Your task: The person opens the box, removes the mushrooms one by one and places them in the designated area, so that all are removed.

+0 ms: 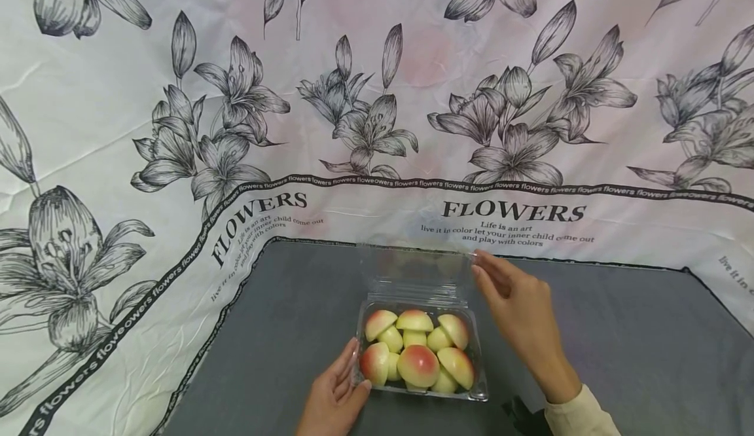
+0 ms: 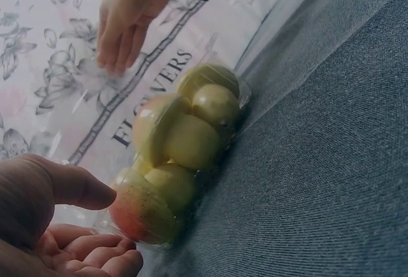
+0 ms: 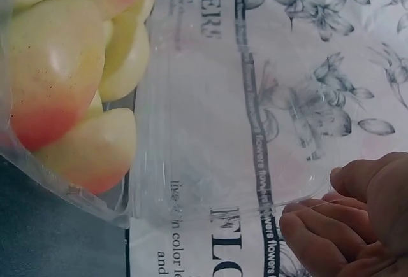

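Clear plastic container [image 1: 481,361] sits on the grey surface [image 1: 277,338], towards the near side, a little right of middle. Inside, six mushroom-shaped pieces [image 1: 418,364], yellow-green with red blushed caps, in two rows of three, packed close. Near row: left cap faces left, middle cap faces up and hides most of its stem, right cap tips right. Far row: caps on the far side, paler stems towards the near side.

Lid [image 1: 415,272] stands open, raised from the hinge along the container's far edge; the cloth's print shows through it.

Left hand [image 1: 334,390] at the container's near left corner, grasping it: thumb at the near edge, other fingers along the left side. Right hand [image 1: 523,305] at the lid's far right corner, the plastic pinched between thumb and fingers. Pale sleeve [image 1: 580,416] at the right wrist; a dark object [image 1: 521,415] just beside it, too unclear to identify.

Along the far and left sides, white-and-pink cloth [image 1: 377,220] rises: dark line-drawn lilies, a black lettered band, "FLOWERS" in capitals twice, smaller lines of text below each.
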A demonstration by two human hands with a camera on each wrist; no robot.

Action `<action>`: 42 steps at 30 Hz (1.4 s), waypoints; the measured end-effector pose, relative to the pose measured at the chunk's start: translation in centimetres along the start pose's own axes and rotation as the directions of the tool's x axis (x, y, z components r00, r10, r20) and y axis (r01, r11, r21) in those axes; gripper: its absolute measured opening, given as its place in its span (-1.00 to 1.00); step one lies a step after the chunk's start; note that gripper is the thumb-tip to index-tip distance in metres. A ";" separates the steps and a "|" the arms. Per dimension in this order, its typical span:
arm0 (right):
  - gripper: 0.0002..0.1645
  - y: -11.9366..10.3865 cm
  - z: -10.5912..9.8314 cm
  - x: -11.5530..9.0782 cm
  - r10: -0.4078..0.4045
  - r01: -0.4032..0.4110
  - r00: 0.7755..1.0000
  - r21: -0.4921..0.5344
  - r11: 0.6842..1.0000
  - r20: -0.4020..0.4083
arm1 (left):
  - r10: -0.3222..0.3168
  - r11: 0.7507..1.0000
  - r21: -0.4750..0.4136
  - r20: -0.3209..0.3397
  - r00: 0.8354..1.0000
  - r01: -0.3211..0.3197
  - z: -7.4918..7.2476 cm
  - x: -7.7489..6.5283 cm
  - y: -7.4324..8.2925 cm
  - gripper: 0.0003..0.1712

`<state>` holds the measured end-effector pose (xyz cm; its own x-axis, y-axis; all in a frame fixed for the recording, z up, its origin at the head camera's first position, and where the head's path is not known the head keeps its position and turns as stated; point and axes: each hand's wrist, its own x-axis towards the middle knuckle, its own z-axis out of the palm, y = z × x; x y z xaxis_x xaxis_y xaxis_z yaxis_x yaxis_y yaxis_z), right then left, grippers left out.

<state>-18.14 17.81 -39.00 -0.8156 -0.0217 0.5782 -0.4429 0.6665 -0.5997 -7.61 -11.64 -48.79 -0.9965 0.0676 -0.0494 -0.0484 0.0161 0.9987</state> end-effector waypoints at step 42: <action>-0.53 5.1 2.0 0.3 0.167 -0.199 0.940 0.080 0.977 0.298 | -0.011 0.999 -0.037 0.020 1.000 0.011 -0.1 0.0 0.1 -0.11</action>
<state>-21.43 19.73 -43.00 -0.9514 -0.1307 0.2787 -0.3001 0.5960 -0.7448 -7.60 -11.75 -48.68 -0.9944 0.0872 -0.0603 -0.0623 -0.0203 0.9979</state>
